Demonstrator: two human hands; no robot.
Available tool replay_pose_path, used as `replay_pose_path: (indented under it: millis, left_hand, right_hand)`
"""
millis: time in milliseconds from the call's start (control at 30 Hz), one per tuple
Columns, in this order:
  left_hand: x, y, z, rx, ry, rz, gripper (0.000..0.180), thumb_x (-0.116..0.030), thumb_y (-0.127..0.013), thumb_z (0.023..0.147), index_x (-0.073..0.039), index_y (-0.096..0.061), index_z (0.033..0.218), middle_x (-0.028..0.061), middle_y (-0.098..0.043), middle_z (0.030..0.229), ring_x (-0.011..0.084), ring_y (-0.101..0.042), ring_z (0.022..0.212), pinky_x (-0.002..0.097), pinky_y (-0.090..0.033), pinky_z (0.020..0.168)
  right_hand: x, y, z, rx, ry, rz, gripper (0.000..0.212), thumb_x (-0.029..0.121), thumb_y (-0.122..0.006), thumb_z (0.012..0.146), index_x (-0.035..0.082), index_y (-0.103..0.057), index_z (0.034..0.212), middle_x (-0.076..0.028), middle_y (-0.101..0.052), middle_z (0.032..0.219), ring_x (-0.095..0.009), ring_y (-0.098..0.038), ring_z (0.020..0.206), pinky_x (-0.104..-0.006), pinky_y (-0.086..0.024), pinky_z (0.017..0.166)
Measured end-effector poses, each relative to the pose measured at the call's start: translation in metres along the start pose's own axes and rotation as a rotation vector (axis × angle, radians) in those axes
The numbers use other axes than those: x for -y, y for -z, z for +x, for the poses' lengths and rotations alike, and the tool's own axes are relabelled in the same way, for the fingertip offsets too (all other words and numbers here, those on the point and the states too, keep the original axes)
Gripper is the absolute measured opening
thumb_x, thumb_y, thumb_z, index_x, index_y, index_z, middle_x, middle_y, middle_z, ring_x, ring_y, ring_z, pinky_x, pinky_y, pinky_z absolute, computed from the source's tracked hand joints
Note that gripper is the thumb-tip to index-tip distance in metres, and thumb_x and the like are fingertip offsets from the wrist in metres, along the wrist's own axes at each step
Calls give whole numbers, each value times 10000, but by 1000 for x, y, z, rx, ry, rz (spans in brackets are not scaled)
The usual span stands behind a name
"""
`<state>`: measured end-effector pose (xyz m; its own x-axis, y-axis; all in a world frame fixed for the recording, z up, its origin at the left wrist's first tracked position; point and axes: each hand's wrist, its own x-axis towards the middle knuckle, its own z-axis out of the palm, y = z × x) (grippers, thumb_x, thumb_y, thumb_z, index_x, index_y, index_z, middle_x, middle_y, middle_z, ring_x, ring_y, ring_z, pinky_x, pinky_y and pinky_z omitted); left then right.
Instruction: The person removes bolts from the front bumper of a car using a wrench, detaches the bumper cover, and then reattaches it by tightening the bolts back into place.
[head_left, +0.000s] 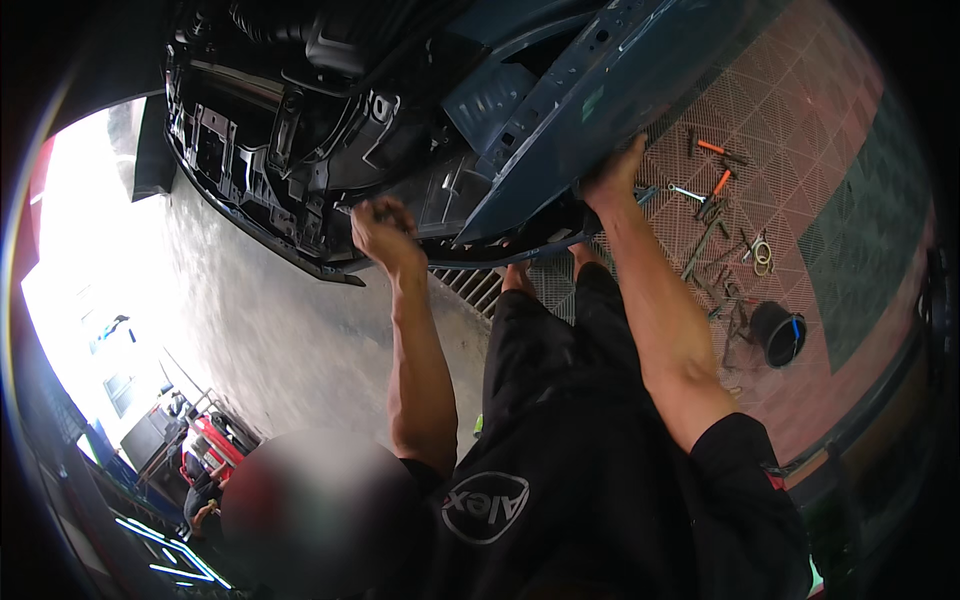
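A car's open front end, with its engine bay point(350, 130) exposed, fills the upper part of the head view. My left hand point(383, 228) is held over the front corner of the bay, fingers curled closed; what is inside them, if anything, I cannot make out. The blue-grey fender point(575, 120) slants up to the right. My right hand point(610, 180) is at its outer lower side, with most of the fingers hidden or in shadow. Below the fender's front tip runs the dark bumper edge point(530, 252).
Orange-handled hammers point(720, 150), a wrench point(685, 192) and several other tools lie on the red grid floor at right. A black bucket point(776, 333) stands near them. Under the bumper is a floor grate point(472, 290). Another person point(205, 500) is at lower left.
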<state>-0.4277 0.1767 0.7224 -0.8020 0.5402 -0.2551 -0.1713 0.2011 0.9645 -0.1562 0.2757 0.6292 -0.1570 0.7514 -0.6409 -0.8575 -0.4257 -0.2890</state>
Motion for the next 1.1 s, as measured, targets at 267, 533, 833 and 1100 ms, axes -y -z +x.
replay_pose_path:
  millis: [267, 533, 833, 1100]
  left_hand:
    - [58, 121, -22, -169, -17, 298, 301, -276, -499, 1021, -16, -642, 969, 85, -632, 741, 134, -466, 530, 270, -362, 514]
    - [1, 68, 41, 336, -418, 899, 396, -170, -482, 1026, -47, -624, 1374, 182, -720, 1113, 301, -709, 898, 433, -545, 845]
    - [33, -36, 30, 546, -295, 1158, 528, -477, -632, 1015, -130, -659, 1411, 155, -617, 1061, 370, -673, 987, 465, -524, 871]
    - [35, -32, 40, 569, -455, 1173, 443, -449, -619, 1025, -149, -712, 1337, 172, -630, 1086, 423, -667, 1033, 491, -528, 866]
  right_hand:
    - [-4, 5, 8, 5, 45, -114, 980, 806, -103, 1002, 98, -246, 1665, -159, -209, 1728, -341, -213, 1579, -490, -136, 1290]
    - [5, -20, 6, -92, -18, -104, 1010, 812, -53, 984, 87, -292, 1647, -148, -281, 1701, -333, -263, 1555, -489, -163, 1280]
    - [-5, -6, 13, -70, 94, -177, 1004, 823, -93, 978, 96, -338, 1624, -137, -338, 1667, -329, -315, 1523, -493, -218, 1261]
    - [-12, -12, 2, -88, 170, -204, 993, 856, -213, 959, 121, -352, 1612, -128, -376, 1634, -338, -349, 1496, -488, -291, 1229]
